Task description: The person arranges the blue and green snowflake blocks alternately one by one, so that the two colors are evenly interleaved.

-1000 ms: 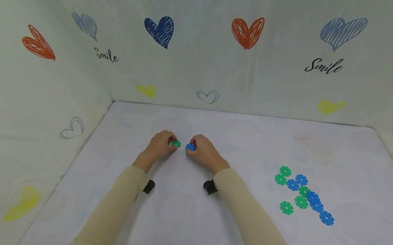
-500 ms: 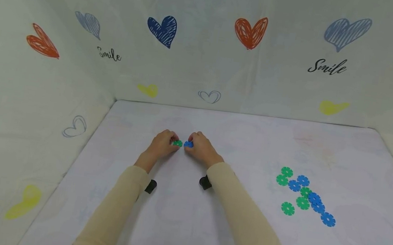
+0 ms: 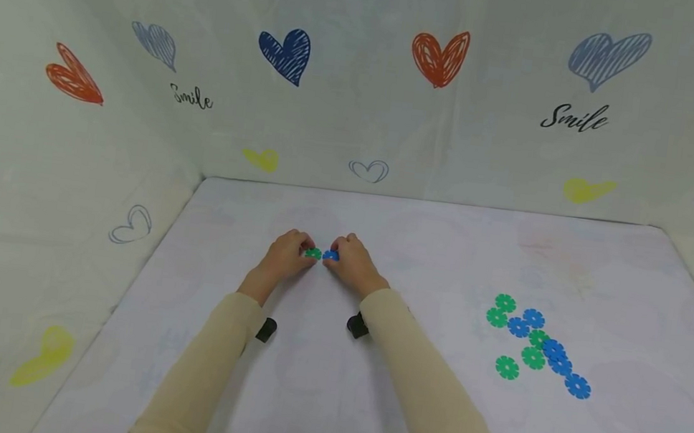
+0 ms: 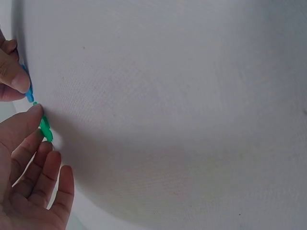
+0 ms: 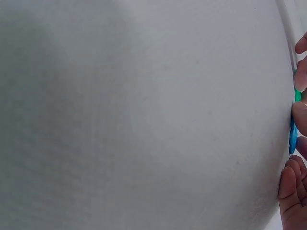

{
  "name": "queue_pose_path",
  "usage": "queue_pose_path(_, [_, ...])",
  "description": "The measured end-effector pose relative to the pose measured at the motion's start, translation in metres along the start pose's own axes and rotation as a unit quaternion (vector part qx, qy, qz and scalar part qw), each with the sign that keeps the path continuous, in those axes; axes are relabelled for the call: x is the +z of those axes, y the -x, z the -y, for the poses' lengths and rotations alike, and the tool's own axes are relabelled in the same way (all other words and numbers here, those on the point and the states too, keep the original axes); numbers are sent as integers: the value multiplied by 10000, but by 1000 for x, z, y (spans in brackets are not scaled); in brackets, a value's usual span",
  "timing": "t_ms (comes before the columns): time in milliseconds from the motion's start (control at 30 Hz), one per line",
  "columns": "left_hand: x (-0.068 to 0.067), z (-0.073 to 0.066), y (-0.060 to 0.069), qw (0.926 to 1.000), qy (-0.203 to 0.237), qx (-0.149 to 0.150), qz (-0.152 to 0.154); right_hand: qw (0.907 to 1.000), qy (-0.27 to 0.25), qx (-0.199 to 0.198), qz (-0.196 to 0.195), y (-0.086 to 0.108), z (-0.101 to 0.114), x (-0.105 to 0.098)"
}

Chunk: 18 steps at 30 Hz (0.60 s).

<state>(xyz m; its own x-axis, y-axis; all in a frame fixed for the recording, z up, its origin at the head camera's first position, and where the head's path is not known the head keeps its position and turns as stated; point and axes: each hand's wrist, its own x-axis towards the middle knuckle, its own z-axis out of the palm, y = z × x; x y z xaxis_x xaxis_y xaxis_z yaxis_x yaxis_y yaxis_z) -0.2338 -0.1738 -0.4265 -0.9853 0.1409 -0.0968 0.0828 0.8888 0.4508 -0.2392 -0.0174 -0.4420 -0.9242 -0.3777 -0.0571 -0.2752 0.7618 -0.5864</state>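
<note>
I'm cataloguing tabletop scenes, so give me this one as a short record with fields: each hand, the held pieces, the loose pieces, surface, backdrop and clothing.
Left hand: pinches a green, notched, plastic-looking disc
Right hand: pinches a blue, notched, plastic-looking disc
Held pieces: edge towards edge, very close; contact unclear
Loose pieces: green and blue notched discs, right of both hands, some overlapping
Surface: white tabletop
Backdrop: white wall covering printed with hearts and "Smile"
Clothing: long beige sleeves
</note>
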Motion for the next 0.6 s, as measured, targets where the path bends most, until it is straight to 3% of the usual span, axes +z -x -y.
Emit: queue_pose_path(600, [3, 0, 1, 10000, 26, -24, -66, 9987, -459, 213, -72, -1, -9, 8])
